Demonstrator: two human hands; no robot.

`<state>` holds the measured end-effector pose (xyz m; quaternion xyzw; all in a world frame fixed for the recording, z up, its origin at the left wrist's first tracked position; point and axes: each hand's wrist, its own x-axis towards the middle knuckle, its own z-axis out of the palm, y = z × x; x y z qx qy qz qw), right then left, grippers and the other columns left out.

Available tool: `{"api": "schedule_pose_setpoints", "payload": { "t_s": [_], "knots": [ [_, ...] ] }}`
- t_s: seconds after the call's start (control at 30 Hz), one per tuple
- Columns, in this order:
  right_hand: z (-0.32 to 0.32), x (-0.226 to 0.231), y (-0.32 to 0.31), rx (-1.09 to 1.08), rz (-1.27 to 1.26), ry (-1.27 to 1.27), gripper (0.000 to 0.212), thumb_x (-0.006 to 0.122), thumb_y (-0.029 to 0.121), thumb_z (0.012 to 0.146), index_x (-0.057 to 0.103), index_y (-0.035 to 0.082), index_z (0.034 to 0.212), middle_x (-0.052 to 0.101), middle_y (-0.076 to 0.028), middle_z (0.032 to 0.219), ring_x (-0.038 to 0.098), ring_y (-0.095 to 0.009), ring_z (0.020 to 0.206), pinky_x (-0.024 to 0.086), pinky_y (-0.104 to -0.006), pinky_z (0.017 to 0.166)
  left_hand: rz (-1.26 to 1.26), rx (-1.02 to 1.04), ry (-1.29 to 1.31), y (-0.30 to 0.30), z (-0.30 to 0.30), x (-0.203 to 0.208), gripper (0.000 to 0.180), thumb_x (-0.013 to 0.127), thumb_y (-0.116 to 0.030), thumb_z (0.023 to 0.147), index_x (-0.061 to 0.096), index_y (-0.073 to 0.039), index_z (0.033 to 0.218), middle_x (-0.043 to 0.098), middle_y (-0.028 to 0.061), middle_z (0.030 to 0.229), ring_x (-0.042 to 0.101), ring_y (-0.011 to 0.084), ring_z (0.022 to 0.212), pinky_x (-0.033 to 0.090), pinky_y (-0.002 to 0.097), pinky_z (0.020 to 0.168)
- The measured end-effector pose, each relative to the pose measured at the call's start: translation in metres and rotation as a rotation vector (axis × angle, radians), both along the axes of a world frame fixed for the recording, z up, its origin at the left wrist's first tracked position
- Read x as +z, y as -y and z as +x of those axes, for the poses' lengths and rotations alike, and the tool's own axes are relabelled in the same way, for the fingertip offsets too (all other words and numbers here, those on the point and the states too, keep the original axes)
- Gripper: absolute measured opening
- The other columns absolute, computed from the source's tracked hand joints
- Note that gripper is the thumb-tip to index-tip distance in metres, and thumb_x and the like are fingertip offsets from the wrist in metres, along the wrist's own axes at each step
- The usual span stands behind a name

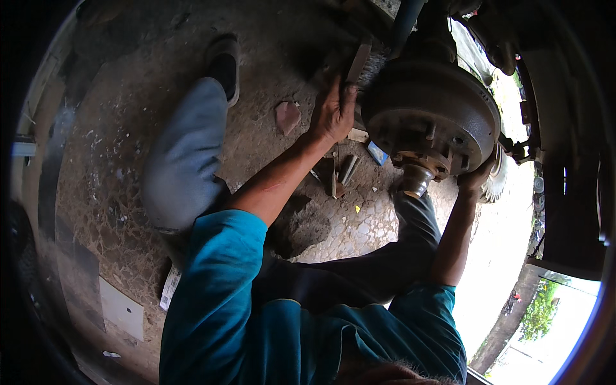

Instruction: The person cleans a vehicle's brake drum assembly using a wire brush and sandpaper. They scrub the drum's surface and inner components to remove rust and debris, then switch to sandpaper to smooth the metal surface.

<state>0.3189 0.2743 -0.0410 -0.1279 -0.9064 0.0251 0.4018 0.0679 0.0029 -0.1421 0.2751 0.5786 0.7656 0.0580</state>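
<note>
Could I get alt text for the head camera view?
A person's left hand holds what looks like a brush beside a dark wheel drum, while the right hand touches the drum's lower right edge. A blue packet and pink scrap lie on the floor.

Daylight from the right bleached the ground and glinted on the hub; the floor at left lay dim; edges curved into black.

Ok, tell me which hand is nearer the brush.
Left. The left hand holds the brush beside the drum; the right hand is away from it, at the drum's lower-right edge in the picture.
</note>
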Motion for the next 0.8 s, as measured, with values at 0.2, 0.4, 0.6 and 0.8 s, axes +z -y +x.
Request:
{"api": "schedule_pose_setpoints", "payload": {
  "t_s": [0.2, 0.4, 0.6, 0.8],
  "knots": [
    [0.004, -0.006, -0.004, 0.038, -0.331, -0.096, 0.078, 0.071, 0.022, 0.085, 0.032, -0.007, 0.146, 0.045, -0.022, 0.142, 0.05, -0.033, 0.128, 0.042, -0.0442, 0.107, -0.105, 0.101, 0.111, 0.004, 0.037, -0.051, 0.054, 0.037, -0.043, 0.105, 0.041, -0.005, 0.144, 0.065, 0.0249, 0.113, 0.067, 0.0373, 0.102, 0.052, 0.0417, 0.082],
    [0.006, -0.011, -0.006, 0.014, -0.311, -0.123, 0.079, 0.07, 0.023, 0.086, 0.029, -0.006, 0.147, 0.043, -0.022, 0.143, 0.049, -0.034, 0.128, 0.044, -0.0461, 0.106, 0.019, 0.135, -0.012, -0.002, 0.023, -0.026, 0.05, 0.041, -0.037, 0.105, 0.04, -0.005, 0.143, 0.066, 0.0265, 0.104, 0.064, 0.0477, 0.093, 0.052, 0.0459, 0.072],
    [-0.002, -0.004, -0.007, 0.069, -0.051, -0.079, 0.076, 0.074, 0.027, 0.085, 0.036, -0.006, 0.142, 0.051, -0.023, 0.131, 0.057, -0.034, 0.115, 0.05, -0.044, 0.096, -0.078, 0.095, 0.088, 0.005, 0.053, -0.062, 0.05, 0.038, -0.035, 0.106, 0.036, -0.003, 0.144, 0.062, 0.0236, 0.118, 0.063, 0.0414, 0.104, 0.05, 0.0434, 0.087],
    [0.009, -0.005, -0.006, -0.039, -0.107, -0.05, 0.089, 0.074, 0.039, 0.083, 0.03, -0.007, 0.145, 0.043, -0.025, 0.142, 0.045, -0.037, 0.13, 0.04, -0.0486, 0.108, -0.001, 0.1, -0.035, -0.011, 0.015, -0.023, 0.047, 0.041, -0.032, 0.105, 0.038, -0.001, 0.14, 0.065, 0.0224, 0.101, 0.064, 0.0419, 0.089, 0.05, 0.045, 0.077]
  ]
}}
